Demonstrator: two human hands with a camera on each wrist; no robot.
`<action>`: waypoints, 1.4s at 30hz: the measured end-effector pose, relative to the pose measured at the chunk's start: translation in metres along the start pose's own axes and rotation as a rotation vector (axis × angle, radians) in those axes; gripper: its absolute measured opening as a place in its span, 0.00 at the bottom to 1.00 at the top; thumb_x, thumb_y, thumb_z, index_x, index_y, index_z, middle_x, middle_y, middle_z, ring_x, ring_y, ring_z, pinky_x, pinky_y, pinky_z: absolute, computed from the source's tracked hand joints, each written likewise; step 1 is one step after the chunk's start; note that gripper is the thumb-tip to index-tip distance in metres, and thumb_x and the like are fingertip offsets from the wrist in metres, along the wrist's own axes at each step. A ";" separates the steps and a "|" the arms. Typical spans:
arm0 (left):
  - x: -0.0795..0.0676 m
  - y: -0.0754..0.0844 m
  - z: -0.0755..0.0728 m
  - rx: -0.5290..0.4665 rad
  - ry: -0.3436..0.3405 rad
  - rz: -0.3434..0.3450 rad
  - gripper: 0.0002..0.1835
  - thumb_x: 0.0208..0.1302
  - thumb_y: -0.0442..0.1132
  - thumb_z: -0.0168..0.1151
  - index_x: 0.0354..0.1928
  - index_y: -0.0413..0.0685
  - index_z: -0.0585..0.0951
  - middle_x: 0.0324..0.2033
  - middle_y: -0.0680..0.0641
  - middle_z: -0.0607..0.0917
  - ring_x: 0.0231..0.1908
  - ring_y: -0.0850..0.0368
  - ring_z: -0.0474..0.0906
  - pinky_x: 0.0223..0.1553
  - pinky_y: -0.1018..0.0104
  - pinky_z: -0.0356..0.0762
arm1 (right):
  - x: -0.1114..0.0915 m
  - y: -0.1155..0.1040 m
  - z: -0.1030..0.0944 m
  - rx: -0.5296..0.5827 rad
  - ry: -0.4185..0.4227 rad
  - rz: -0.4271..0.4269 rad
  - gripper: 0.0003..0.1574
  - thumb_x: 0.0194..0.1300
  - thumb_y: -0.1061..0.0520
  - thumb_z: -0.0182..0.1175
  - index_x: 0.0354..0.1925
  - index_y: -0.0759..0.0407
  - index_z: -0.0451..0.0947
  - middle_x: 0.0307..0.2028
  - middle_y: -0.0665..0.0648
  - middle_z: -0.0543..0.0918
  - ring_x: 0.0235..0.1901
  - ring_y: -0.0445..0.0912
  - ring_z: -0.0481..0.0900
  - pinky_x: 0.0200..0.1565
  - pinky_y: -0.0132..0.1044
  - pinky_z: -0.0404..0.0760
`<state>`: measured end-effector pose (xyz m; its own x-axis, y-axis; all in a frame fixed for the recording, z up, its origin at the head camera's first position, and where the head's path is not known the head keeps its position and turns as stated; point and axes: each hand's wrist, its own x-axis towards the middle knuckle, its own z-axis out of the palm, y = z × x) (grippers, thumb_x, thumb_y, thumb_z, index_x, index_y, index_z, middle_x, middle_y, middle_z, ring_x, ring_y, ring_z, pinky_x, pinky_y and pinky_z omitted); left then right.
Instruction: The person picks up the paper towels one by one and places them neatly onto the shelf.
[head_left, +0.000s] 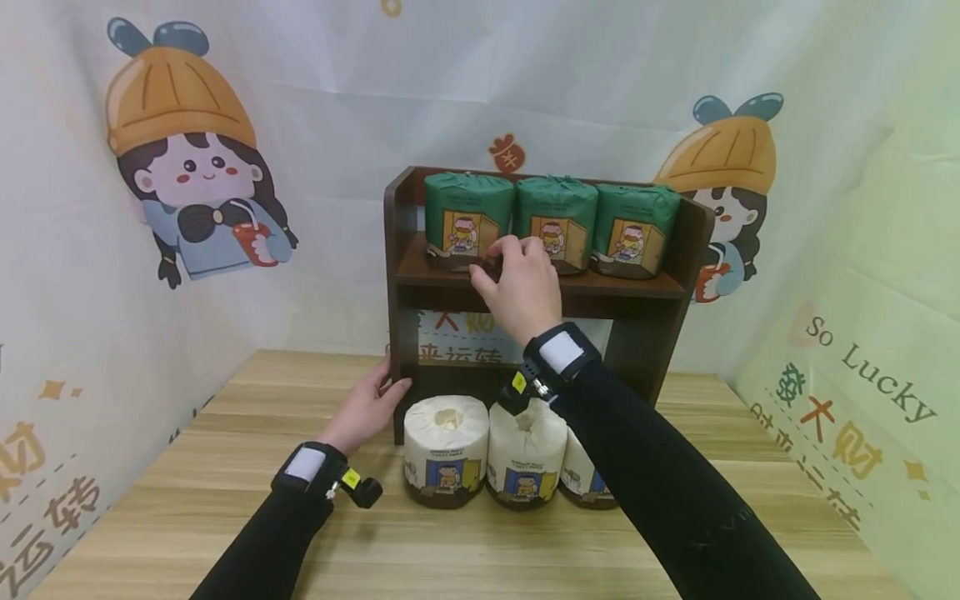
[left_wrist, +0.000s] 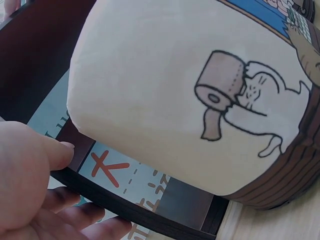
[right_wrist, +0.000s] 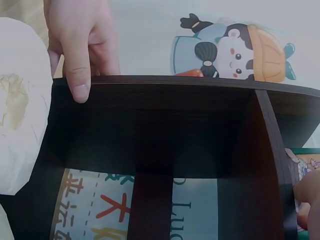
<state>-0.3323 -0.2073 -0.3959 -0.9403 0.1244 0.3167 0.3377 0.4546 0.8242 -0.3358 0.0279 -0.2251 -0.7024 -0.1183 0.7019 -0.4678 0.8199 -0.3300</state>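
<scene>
My left hand (head_left: pixel 367 408) holds the left side panel of a dark brown wooden shelf (head_left: pixel 648 350), its thumb over the front edge and its fingers outside. Up at the top tier my right hand (head_left: pixel 525 287) is in front of a green-wrapped toilet roll (head_left: pixel 468 212) and the middle green roll (head_left: pixel 557 212). Its thumb and index finger are bent, with a gap between them; whether the fingertips touch a roll is unclear. A third green roll (head_left: pixel 637 221) stands at the right. White-wrapped toilet rolls (head_left: pixel 446 442) stand in front of the shelf's base.
The shelf stands on a light wooden table (head_left: pixel 390 554) against a printed backdrop cloth (head_left: pixel 330 108). My right forearm (head_left: pixel 660 467) partly covers the rightmost white roll (head_left: pixel 588 479). The lower tier (right_wrist: pixel 150 125) has an open back.
</scene>
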 end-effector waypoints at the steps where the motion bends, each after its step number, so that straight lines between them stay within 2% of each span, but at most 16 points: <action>1: 0.000 0.000 0.000 -0.001 -0.002 -0.001 0.32 0.78 0.43 0.51 0.78 0.51 0.52 0.72 0.42 0.57 0.66 0.44 0.57 0.65 0.44 0.62 | 0.000 0.000 0.000 -0.003 -0.006 0.001 0.24 0.68 0.40 0.62 0.52 0.54 0.77 0.49 0.59 0.71 0.46 0.50 0.70 0.47 0.46 0.76; 7: -0.001 0.002 0.000 -0.005 -0.007 -0.008 0.32 0.78 0.44 0.51 0.78 0.53 0.52 0.72 0.42 0.57 0.66 0.43 0.56 0.64 0.42 0.62 | -0.004 0.003 0.002 0.014 -0.029 -0.020 0.28 0.70 0.40 0.60 0.58 0.55 0.78 0.50 0.59 0.72 0.48 0.50 0.69 0.49 0.47 0.75; 13: -0.001 0.003 0.000 -0.010 -0.007 0.005 0.32 0.79 0.44 0.50 0.78 0.54 0.52 0.72 0.42 0.57 0.66 0.43 0.56 0.64 0.43 0.63 | -0.008 0.009 0.001 0.077 -0.011 -0.061 0.28 0.70 0.43 0.61 0.60 0.56 0.77 0.48 0.57 0.71 0.46 0.48 0.67 0.45 0.42 0.76; 19: 0.001 0.003 0.002 -0.029 -0.016 0.023 0.31 0.78 0.42 0.50 0.78 0.56 0.53 0.72 0.41 0.58 0.66 0.42 0.57 0.63 0.43 0.64 | -0.014 0.019 -0.005 0.121 0.008 -0.119 0.27 0.69 0.46 0.63 0.61 0.57 0.76 0.49 0.58 0.71 0.48 0.47 0.68 0.46 0.40 0.79; 26: 0.004 -0.002 0.000 -0.033 -0.020 0.049 0.33 0.78 0.41 0.51 0.78 0.54 0.51 0.72 0.42 0.56 0.66 0.43 0.56 0.64 0.43 0.62 | -0.022 0.035 -0.013 0.205 0.036 -0.197 0.25 0.68 0.50 0.65 0.60 0.58 0.77 0.50 0.58 0.72 0.49 0.47 0.71 0.51 0.43 0.79; 31: -0.003 -0.002 0.000 -0.032 -0.012 0.054 0.33 0.77 0.40 0.54 0.77 0.47 0.54 0.70 0.38 0.60 0.65 0.42 0.59 0.63 0.43 0.65 | -0.034 0.053 -0.018 0.265 0.054 -0.236 0.24 0.67 0.52 0.66 0.58 0.58 0.79 0.52 0.57 0.75 0.52 0.46 0.71 0.52 0.45 0.79; 33: -0.007 0.004 -0.002 -0.057 0.004 0.040 0.34 0.76 0.41 0.55 0.77 0.44 0.53 0.69 0.36 0.61 0.64 0.41 0.60 0.61 0.44 0.67 | -0.038 0.061 -0.023 0.278 0.064 -0.233 0.24 0.66 0.52 0.66 0.58 0.57 0.79 0.52 0.56 0.75 0.52 0.44 0.71 0.52 0.45 0.79; 37: -0.018 0.026 -0.010 -0.095 0.100 0.024 0.38 0.72 0.43 0.60 0.75 0.38 0.53 0.67 0.35 0.64 0.63 0.42 0.64 0.60 0.42 0.69 | -0.043 0.079 -0.040 0.292 0.099 -0.204 0.23 0.66 0.52 0.67 0.57 0.57 0.80 0.51 0.54 0.76 0.51 0.42 0.71 0.52 0.45 0.78; 40: -0.028 0.044 -0.016 -0.089 0.166 0.057 0.35 0.71 0.45 0.62 0.72 0.39 0.59 0.63 0.38 0.69 0.60 0.47 0.67 0.59 0.42 0.71 | -0.045 0.097 -0.055 0.298 0.135 -0.167 0.23 0.66 0.52 0.67 0.57 0.58 0.79 0.51 0.53 0.77 0.51 0.41 0.72 0.54 0.43 0.78; 42: -0.036 0.054 -0.017 -0.074 0.168 0.089 0.31 0.71 0.46 0.63 0.69 0.42 0.65 0.61 0.42 0.73 0.58 0.51 0.69 0.58 0.44 0.73 | -0.046 0.109 -0.063 0.305 0.161 -0.139 0.24 0.66 0.52 0.67 0.57 0.59 0.79 0.51 0.54 0.77 0.51 0.41 0.72 0.54 0.44 0.78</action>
<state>-0.2796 -0.2026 -0.3545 -0.8886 0.0094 0.4587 0.4272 0.3813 0.8198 -0.3206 0.1579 -0.2534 -0.5388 -0.1074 0.8356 -0.7084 0.5946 -0.3804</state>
